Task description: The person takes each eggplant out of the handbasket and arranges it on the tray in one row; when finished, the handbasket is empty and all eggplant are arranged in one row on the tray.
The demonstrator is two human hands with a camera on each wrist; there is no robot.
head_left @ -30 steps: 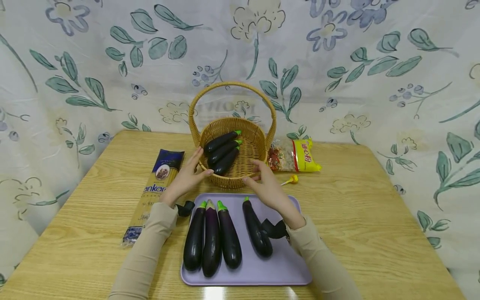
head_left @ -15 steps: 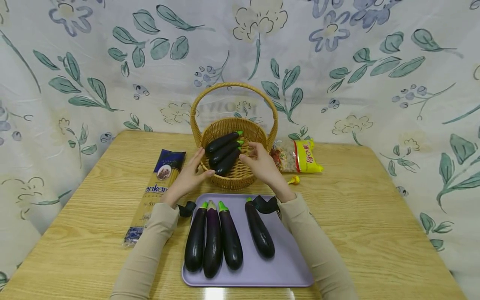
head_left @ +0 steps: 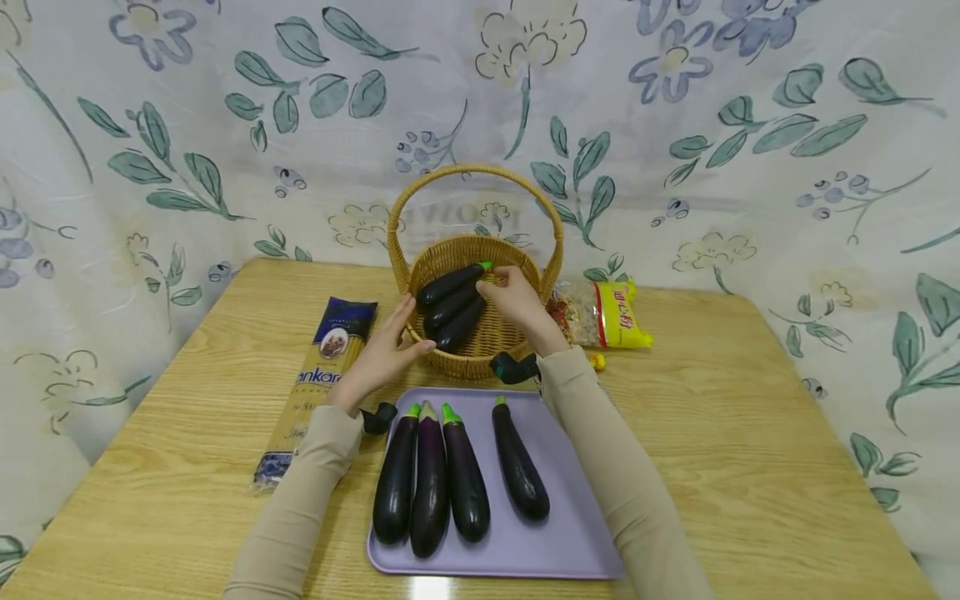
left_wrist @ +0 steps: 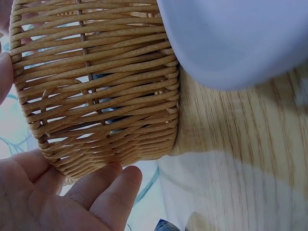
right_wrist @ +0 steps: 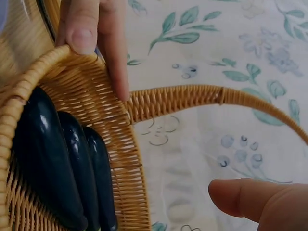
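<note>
A wicker basket (head_left: 468, 367) with a tall handle holds three dark eggplants (head_left: 448, 285), lying side by side in its left half. My left hand (head_left: 381, 354) grips the basket's left front, thumb at the rim, fingers against the outer wall (left_wrist: 115, 187). Over the basket's opening, my right hand (head_left: 521, 304) is at the stem ends, hiding two stems. Its straight thumb (right_wrist: 245, 197) stands apart from the eggplants in the right wrist view, where its other fingers are out of sight. In front, a purple tray (head_left: 525, 554) bears several larger eggplants (head_left: 431, 483), one (head_left: 519, 462) apart.
A spaghetti packet (head_left: 322, 375) lies left of the basket, partly behind my left arm. To the right are a yellow-ended food bag (head_left: 615, 315) and a small yellow lollipop (head_left: 597, 362), partly covered by my right arm. A floral cloth (head_left: 675, 167) hangs behind the table.
My right hand has moved from the basket's front right rim inward and up, over the eggplants' stem ends. The left hand stays at the rim. The eggplants look unmoved.
</note>
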